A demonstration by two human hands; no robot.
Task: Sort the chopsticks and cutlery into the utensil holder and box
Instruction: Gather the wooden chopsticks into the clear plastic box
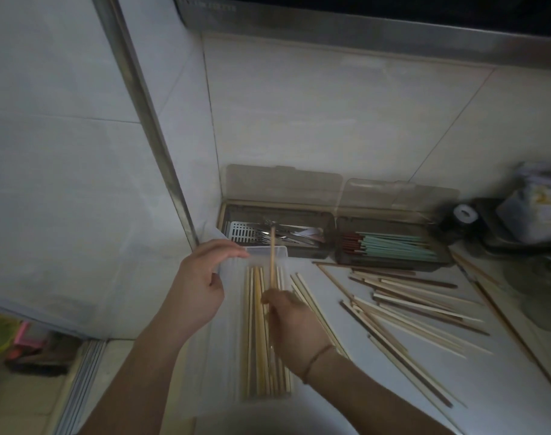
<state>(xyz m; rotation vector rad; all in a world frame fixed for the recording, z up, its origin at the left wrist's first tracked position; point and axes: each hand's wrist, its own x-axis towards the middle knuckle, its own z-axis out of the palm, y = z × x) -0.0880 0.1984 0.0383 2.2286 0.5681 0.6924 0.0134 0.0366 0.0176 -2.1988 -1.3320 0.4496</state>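
A: What's the room like?

B: Dim kitchen corner. Pale tiled walls [299, 120] meet behind a white counter [409, 387], with a metal strip [148, 120] running down the left wall and a steel-edged hood [362, 29] overhead. The counter's left edge drops to the floor, where blurred coloured items sit.

A: And on the counter?

B: Against the back wall, two brown lidded boxes stand side by side, lids up. The left box [277, 233] holds metal cutlery and a white slotted insert; the right box [390, 246] holds teal and dark red chopsticks. In front of them, a clear plastic box [264, 324] lies lengthwise toward the person, with pale wooden chopsticks laid along it. A loose scatter of chopsticks [409, 306], light and dark, covers the counter to its right. Dark, blurred clutter crowds the far right corner.

A: Any room to move?

B: Bare counter shows only at the near right. The clear box sits near the counter's left edge.

A: The hands?

B: The left hand [202, 284] rests on the clear box's left rim, fingers straight and together, thumb apart. The right hand [293, 328] pinches a single chopstick [272, 255] at its lower end, fingers curled round it; it stands nearly upright over the clear box, its tip in front of the cutlery box.
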